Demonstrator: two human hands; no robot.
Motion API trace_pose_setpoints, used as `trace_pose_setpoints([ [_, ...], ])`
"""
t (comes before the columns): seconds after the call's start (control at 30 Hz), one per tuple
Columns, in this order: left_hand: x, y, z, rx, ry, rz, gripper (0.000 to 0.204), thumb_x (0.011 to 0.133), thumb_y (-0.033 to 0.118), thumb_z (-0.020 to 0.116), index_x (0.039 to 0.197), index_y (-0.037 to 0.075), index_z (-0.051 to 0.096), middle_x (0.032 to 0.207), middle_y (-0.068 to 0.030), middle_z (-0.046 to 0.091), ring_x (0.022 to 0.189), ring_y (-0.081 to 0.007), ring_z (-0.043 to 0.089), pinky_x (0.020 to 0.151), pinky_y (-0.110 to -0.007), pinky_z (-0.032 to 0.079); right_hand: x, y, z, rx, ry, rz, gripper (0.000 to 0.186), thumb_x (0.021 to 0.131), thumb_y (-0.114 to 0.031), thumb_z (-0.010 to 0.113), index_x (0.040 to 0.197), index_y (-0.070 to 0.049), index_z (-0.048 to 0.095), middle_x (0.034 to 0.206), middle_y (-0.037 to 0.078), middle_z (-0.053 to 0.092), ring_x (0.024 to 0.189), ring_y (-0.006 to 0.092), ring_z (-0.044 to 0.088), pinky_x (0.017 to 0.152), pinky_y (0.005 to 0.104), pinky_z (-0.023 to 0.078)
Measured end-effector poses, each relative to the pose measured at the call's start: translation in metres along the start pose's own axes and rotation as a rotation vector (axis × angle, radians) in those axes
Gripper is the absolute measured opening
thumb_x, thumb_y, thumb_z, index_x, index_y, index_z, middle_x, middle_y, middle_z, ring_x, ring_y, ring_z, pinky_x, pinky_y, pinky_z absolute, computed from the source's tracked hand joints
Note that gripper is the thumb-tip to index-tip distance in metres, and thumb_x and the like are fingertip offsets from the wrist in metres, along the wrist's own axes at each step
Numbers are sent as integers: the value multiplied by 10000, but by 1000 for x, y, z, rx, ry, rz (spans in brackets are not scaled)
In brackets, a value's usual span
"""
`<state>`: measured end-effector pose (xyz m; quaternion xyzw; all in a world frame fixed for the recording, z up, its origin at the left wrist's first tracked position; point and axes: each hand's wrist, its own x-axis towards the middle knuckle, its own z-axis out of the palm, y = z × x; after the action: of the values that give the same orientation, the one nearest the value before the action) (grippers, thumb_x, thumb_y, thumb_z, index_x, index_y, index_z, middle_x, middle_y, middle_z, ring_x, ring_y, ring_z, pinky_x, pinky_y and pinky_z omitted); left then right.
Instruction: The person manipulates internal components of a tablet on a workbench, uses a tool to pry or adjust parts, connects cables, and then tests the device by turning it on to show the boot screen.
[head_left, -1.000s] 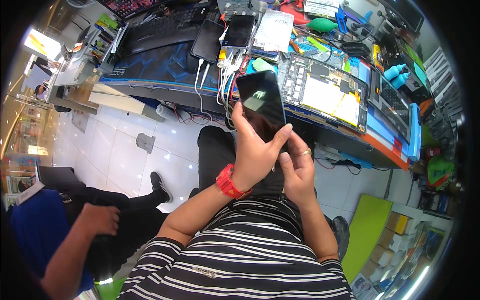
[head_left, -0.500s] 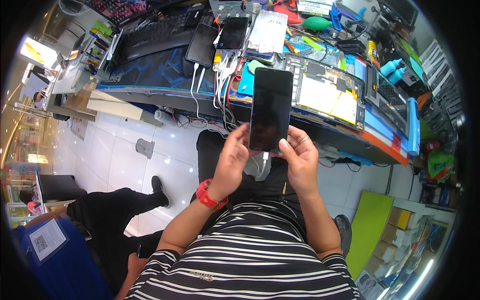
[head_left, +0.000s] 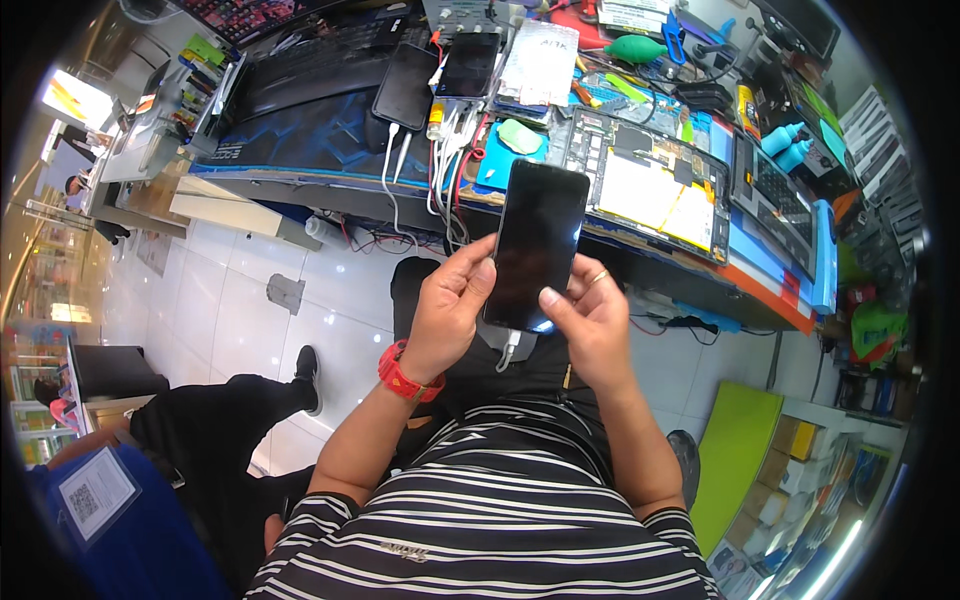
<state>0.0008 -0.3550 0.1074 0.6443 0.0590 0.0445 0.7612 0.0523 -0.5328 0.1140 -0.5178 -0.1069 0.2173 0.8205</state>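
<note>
Between my two hands I hold a black smartphone (head_left: 540, 240), its dark screen facing me and its top tipped slightly to the right. My left hand (head_left: 452, 308), below which a red watch (head_left: 405, 376) circles the wrist, grips the phone's left edge. With a ring on one finger, my right hand (head_left: 592, 318) holds the lower right edge, its thumb on the glass near the bottom. A white charging cable (head_left: 511, 350) is at the phone's lower end and hangs toward my lap.
Beyond the phone, an opened tablet (head_left: 655, 190) shows its battery on the cluttered workbench. Two more phones, a black one (head_left: 405, 88) and another (head_left: 468, 65), lie near bundled white cables (head_left: 447, 150). A person in blue (head_left: 140, 520) sits at left. A green panel (head_left: 735, 450) stands at right.
The phone has come down a little toward me and tilted, with its lower end swung left. My right thumb has slid inward over the screen. More of the blue pad shows behind.
</note>
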Motion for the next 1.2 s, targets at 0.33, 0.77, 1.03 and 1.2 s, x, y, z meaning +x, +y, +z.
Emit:
trace_pose_setpoints([
  [0.33,15,-42,-47,422,-214,-75,311,960,269,699,1082,-16,666,713,-14,629,651,-94,595,628,-301,492,217,-85,-40,-278,98,-11,256,920,-80,677,1127,15,558,848,12,596,664,75,562,734,344,627],
  [0.77,27,-17,-224,1475,322,484,177,980,269,592,936,124,683,808,-75,662,792,-301,670,647,-440,521,361,-51,-90,-446,91,129,139,931,-139,662,862,-40,593,749,17,542,651,186,636,566,300,582],
  [1.03,65,-46,-222,1586,417,449,146,904,235,675,871,101,724,826,-77,621,808,-269,618,688,-413,508,357,-75,-110,-2067,-461,-920,691,671,-72,802,1338,-134,632,885,107,613,825,296,614,702,424,510],
  [1.2,33,-53,-212,1361,428,181,342,877,311,750,1105,59,708,1067,-113,666,987,-347,655,803,-425,531,332,-69,-30,-1037,127,64,332,907,-293,749,847,20,656,677,58,642,541,160,622,471,328,506],
])
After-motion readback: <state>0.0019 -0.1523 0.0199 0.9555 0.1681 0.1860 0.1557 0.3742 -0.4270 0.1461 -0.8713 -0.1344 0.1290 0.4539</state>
